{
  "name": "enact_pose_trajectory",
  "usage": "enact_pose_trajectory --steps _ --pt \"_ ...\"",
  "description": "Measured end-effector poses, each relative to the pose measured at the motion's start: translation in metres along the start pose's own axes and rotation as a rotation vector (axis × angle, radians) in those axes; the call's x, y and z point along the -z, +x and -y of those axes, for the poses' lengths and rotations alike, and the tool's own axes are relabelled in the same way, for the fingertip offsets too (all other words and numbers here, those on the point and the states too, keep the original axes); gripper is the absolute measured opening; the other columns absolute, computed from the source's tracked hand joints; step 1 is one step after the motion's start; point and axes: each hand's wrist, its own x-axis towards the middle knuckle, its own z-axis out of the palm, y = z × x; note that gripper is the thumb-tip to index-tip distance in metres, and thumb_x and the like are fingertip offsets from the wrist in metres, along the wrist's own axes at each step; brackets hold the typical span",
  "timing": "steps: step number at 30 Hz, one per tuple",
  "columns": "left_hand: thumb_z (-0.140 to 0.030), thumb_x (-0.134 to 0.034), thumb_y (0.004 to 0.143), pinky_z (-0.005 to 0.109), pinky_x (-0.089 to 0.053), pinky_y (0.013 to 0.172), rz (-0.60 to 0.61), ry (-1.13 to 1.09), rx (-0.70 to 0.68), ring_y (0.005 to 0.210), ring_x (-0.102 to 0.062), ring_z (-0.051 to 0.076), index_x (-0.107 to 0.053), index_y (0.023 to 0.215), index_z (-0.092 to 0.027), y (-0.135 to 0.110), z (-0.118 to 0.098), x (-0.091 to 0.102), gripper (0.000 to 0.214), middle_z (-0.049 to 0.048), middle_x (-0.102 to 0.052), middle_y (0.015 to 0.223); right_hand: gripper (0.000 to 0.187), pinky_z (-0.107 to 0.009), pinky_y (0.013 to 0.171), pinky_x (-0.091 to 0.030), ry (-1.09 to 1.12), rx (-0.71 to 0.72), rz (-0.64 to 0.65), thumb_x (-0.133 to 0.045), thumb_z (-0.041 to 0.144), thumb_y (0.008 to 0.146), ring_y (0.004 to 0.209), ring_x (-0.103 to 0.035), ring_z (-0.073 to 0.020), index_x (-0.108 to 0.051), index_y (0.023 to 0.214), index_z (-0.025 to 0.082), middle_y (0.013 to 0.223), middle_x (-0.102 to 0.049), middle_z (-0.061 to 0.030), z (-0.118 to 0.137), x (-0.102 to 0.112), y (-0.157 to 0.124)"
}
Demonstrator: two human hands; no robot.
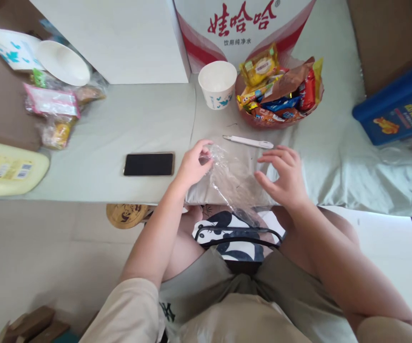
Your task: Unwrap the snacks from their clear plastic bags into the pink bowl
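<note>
My left hand [196, 163] pinches the top of a clear plastic bag [227, 176], which hangs limp over the table's front edge towards my lap. To the right of the bag, my right hand [282, 174] is held with its fingers apart and nothing in it. Just beyond that hand lies a slim white utility knife [250, 142], its tip pointing left. A black phone [149, 164] rests on the cloth to the left of my left hand.
A white paper cup [218, 88] stands beside a basket [263, 123] heaped with wrapped snacks. Behind them is a white and red carton [241, 28]. At left are packaged snacks [54, 102], a tipped paper cup [65, 64] and a yellow jug [9, 169]; at right, a blue container [398, 107].
</note>
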Motion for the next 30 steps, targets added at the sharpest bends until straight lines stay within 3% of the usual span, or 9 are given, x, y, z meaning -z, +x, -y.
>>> enact_pose_trajectory --steps 2,5,7,11,14,18,21,26,30 --pt "-0.008 -0.067 0.08 0.024 -0.051 0.082 0.057 -0.109 0.008 0.082 -0.063 0.01 -0.057 0.123 -0.023 0.0 -0.006 -0.005 0.047 -0.0023 -0.064 0.088 0.044 -0.058 0.109 -0.044 0.074 -0.031 -0.006 -0.061 0.05 0.09 0.127 -0.058 -0.0358 -0.062 0.125 0.024 0.127 -0.066 -0.0143 0.002 -0.004 0.007" --pt "-0.012 -0.072 0.077 0.022 -0.05 0.075 0.151 -0.234 0.023 0.078 -0.062 0.01 -0.057 0.122 -0.023 0.001 -0.019 -0.013 0.049 -0.0027 -0.062 0.087 0.081 -0.059 0.107 -0.046 0.151 -0.007 0.134 -0.071 0.06 0.079 0.13 -0.056 -0.0392 -0.047 0.145 0.019 0.142 -0.059 -0.02 0.01 -0.019 0.013" --pt "-0.014 -0.075 0.074 0.021 -0.049 0.07 0.195 -0.298 0.029 0.074 -0.061 0.009 -0.057 0.121 -0.023 0.004 -0.027 -0.017 0.05 -0.0028 -0.061 0.087 0.091 -0.059 0.107 -0.046 0.152 -0.008 0.189 -0.075 0.053 0.074 0.133 -0.054 -0.0408 -0.041 0.15 0.017 0.147 -0.055 -0.0214 0.016 -0.027 0.015" --pt "-0.015 -0.079 0.07 0.021 -0.045 0.062 0.168 -0.314 0.054 0.063 -0.053 0.007 -0.06 0.119 -0.024 0.011 -0.03 -0.019 0.053 -0.0027 -0.061 0.088 0.082 -0.042 0.085 -0.054 0.165 -0.193 0.287 -0.061 0.024 0.077 0.097 -0.07 -0.0283 -0.035 0.155 0.019 0.118 -0.073 -0.0122 0.019 -0.024 0.02" --pt "-0.013 -0.082 0.066 0.022 -0.043 0.061 0.036 -0.278 0.107 0.061 -0.051 0.006 -0.063 0.115 -0.024 0.019 -0.02 -0.016 0.054 -0.002 -0.061 0.092 0.061 -0.033 0.07 -0.048 0.113 -0.332 0.313 -0.054 0.019 0.079 0.071 -0.066 -0.0214 -0.054 0.14 0.019 0.091 -0.075 -0.0052 0.013 -0.011 0.023" --pt "-0.02 -0.089 0.064 0.025 -0.049 0.078 -0.283 -0.31 0.118 0.087 -0.063 0.013 -0.063 0.108 -0.023 0.026 -0.01 -0.013 0.051 0.0018 -0.063 0.104 0.019 -0.031 0.063 -0.04 0.021 -0.42 0.237 -0.054 0.022 0.081 0.065 -0.061 -0.0214 -0.071 0.089 0.021 0.068 -0.068 -0.0044 0.008 -0.004 0.024" --pt "-0.034 -0.087 0.071 0.027 -0.05 0.094 -0.475 -0.476 0.173 0.111 -0.063 0.018 -0.062 0.104 -0.023 0.024 -0.015 -0.018 0.043 0.0043 -0.064 0.115 0.013 -0.03 0.061 -0.042 0.283 -0.464 0.112 -0.053 0.021 0.082 0.059 -0.059 -0.0179 -0.065 0.087 0.022 0.065 -0.066 -0.0011 0.009 -0.008 0.027" --pt "-0.044 -0.081 0.077 0.033 -0.051 0.103 -0.205 -0.985 0.484 0.128 -0.06 0.023 -0.065 0.107 -0.022 0.015 -0.038 -0.035 0.041 0.0081 -0.067 0.125 0.012 -0.025 0.05 -0.044 0.839 -0.516 -0.065 -0.055 0.037 0.092 0.05 -0.056 -0.0121 -0.051 0.093 0.025 0.067 -0.066 0.0026 0.014 -0.018 0.04" --pt "-0.039 -0.077 0.081 0.037 -0.048 0.111 -0.216 -1.139 0.607 0.134 -0.059 0.025 -0.066 0.109 -0.02 0.016 -0.047 -0.039 0.036 0.0102 -0.069 0.127 0.028 -0.023 0.05 -0.047 1.045 -0.5 -0.157 -0.06 0.051 0.094 0.051 -0.059 -0.01 -0.045 0.094 0.027 0.073 -0.066 0.0042 0.014 -0.022 0.045"
